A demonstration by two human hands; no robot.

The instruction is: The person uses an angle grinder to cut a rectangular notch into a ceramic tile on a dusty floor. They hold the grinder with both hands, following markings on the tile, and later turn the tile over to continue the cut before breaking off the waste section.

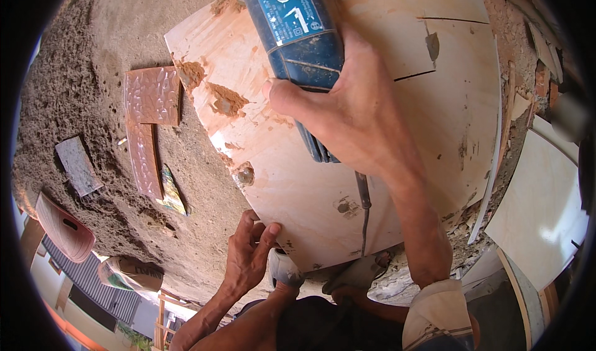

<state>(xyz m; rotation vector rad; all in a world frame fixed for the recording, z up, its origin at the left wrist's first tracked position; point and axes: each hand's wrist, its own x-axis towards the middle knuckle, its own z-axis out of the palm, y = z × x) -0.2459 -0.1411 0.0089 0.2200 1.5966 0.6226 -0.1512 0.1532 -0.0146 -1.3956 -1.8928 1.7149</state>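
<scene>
Right hand (357,103) wrapped round a scuffed blue power tool (304,50), over the far part of a broad, glossy cream tile (298,205); left hand (245,252) half-curled at its near-left edge, grip unclear from here. Orange dust (228,101) cakes the tile; leftward, gritty sandy ground (211,186) bears embossed brown pieces (152,96).

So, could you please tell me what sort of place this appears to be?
It looks like a building or renovation site, probably outdoors: there is rough sandy ground, a large, dirt-smeared pale slab, and a blue power tool gripped in the right hand.
</scene>
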